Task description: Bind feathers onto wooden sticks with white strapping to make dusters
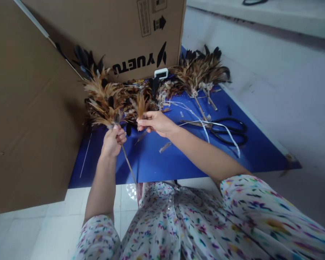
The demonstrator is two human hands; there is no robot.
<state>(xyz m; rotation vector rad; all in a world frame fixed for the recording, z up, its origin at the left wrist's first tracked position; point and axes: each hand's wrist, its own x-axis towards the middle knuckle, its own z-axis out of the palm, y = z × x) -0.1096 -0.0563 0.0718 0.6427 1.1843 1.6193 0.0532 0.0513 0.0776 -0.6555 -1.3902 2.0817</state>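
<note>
My left hand point(113, 140) is closed round a thin stick just below a bushy head of brown and black feathers, a feather duster point(104, 95). Its bare stick slants down past the near edge of the blue table. To the right of it, my right hand point(154, 122) pinches a small tuft of orange-brown feathers point(141, 104), their tips pointing up. Behind both hands lies a heap of loose brown feathers point(131, 95). Right of my right hand, large black-handled scissors point(227, 130) rest on the table with white plastic strips point(203, 124) across them.
Two cardboard boxes wall in the scene: one at the left point(29, 115), one at the back point(108, 32) with black lettering. More feather dusters point(203, 70) lie at the back right of the blue tabletop point(157, 164). A pale wall point(281, 94) borders the right side.
</note>
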